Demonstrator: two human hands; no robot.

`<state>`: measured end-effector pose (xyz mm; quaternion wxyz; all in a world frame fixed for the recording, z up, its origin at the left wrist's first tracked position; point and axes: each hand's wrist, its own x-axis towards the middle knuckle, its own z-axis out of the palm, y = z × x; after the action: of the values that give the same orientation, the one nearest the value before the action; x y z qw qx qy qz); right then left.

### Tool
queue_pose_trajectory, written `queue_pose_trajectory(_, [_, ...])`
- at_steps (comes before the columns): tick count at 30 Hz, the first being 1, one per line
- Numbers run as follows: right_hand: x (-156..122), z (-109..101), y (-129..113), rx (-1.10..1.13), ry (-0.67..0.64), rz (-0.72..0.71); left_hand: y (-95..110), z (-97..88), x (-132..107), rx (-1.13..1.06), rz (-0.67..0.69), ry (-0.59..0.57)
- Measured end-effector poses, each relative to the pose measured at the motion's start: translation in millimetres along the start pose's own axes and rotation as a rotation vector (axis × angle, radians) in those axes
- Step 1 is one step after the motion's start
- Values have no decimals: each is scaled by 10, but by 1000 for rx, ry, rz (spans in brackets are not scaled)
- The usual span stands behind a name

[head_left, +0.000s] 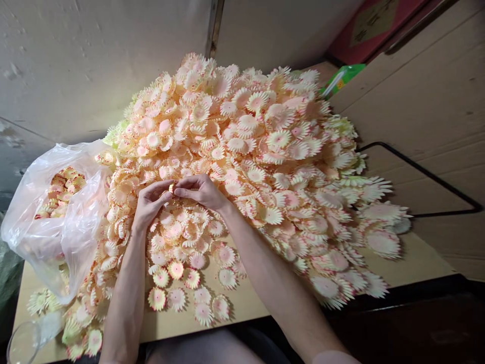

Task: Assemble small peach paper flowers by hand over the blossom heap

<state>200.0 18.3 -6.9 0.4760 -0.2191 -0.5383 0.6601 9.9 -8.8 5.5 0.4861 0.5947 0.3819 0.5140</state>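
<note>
A small cream-coloured artificial flower piece (172,188) is pinched between the fingertips of both hands. My left hand (149,201) grips it from the left, and my right hand (203,192) has thumb and fingers closed on its other side. Beneath and behind them rises a big heap of artificial flower petals (242,126), pale cream with pink centres and red-pink edges. Several loose flower petals (176,299) lie flat on the table (166,326) between my forearms.
At the left, an open plastic bag (81,222) holds rolled flower pieces (62,194). A clear cup (25,343) stands at the near left corner. Cardboard (428,116) with a bent black rod (435,174) bounds the right. A wall (94,60) rises behind the heap.
</note>
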Motion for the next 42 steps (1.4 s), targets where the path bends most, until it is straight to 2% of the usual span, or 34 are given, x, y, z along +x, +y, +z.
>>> queue_pose_trajectory(6, [-6, 33, -18, -108, 32, -23, -10, 14, 13, 44, 8, 23])
queue_pose_trajectory(10, [-8, 24, -4, -124, 103, -72, 5, 59, 4, -19, -65, 36])
queue_pose_trajectory(15, [-19, 2, -37, -70, 40, -44, 42, 83, -5, -16, -48, 54])
queue_pose_trajectory(19, [-26, -10, -39, -31, 3, -20, 32, 58, -13, -6, -62, 5])
queue_pose_trajectory(23, [-20, -15, 0, 27, -3, 14, 36, 53, -21, -9, -103, -5])
queue_pose_trajectory(32, [-3, 4, -20, 81, -15, 24, 11, 32, -24, 26, -93, 9])
queue_pose_trajectory(42, [14, -54, 44, 66, -34, 15, 5, 26, -40, 9, -118, -7])
